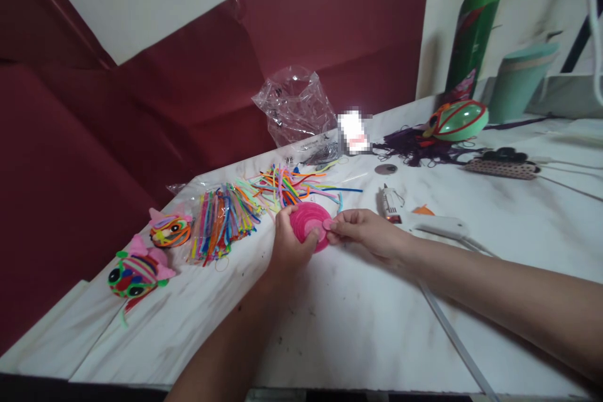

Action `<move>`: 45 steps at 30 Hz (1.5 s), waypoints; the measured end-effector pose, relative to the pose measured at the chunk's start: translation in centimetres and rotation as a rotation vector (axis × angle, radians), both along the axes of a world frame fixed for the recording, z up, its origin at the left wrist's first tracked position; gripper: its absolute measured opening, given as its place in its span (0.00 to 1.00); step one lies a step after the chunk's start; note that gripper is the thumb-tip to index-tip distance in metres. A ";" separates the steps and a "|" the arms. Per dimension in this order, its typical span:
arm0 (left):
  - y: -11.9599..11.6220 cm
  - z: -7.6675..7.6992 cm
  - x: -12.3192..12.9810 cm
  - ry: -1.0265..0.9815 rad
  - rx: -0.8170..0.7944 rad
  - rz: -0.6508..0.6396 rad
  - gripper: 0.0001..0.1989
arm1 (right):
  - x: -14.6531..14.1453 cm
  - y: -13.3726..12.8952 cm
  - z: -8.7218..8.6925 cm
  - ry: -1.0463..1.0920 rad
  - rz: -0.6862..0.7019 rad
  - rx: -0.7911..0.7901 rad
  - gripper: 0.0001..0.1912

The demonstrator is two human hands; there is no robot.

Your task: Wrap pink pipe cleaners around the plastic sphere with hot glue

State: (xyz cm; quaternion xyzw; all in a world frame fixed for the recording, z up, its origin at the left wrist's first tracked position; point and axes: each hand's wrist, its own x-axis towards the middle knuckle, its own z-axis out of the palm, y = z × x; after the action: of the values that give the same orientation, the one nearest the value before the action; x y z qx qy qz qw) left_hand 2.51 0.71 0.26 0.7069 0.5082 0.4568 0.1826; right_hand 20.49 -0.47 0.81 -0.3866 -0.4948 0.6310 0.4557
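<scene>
A round pink craft piece [308, 217] with coiled ridges and a lighter pink centre is held above the marbled table. My left hand [294, 239] is wrapped round its left and lower side, the thumb lying on its face. On the right, my right hand [353, 228] pinches a small light pink piece [328, 224] against the coiled surface. Behind and to the left lie colourful pipe cleaners [226, 220], bundled partly in clear plastic, with loose ones [292, 185] spread beside them. A white glue gun [438, 224] lies to the right of my right hand.
Two decorated fish-like crafts [170, 231] [136, 273] sit at the left. A clear plastic bag [299, 110] stands at the back. Farther right are a green balloon craft [461, 120], purple yarn [409, 143], a power strip [502, 166] and a pale green bin [521, 85].
</scene>
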 end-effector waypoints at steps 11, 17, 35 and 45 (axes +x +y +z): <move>0.5 0.0 -0.4 0.010 -0.069 0.007 0.43 | 3.5 1.6 2.0 -1.092 0.113 0.275 0.12; 0.2 0.3 -0.3 0.070 -0.037 0.016 0.43 | 3.0 1.2 1.9 -1.232 0.180 0.263 0.14; 0.9 -0.4 -0.8 0.216 0.100 -0.003 0.44 | 13.4 -1.2 -0.8 -1.662 -0.083 0.475 0.12; 1.1 -0.8 -0.6 0.117 0.156 0.036 0.42 | 12.8 -2.2 -2.5 -1.525 -0.333 0.594 0.12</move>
State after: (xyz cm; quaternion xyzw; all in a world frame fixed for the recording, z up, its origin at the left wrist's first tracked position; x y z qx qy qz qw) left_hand 1.93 1.79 -0.53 0.7351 0.4937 0.4561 0.0885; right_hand 33.24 -2.65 -1.70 -0.6395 -0.7497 -0.0362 0.1663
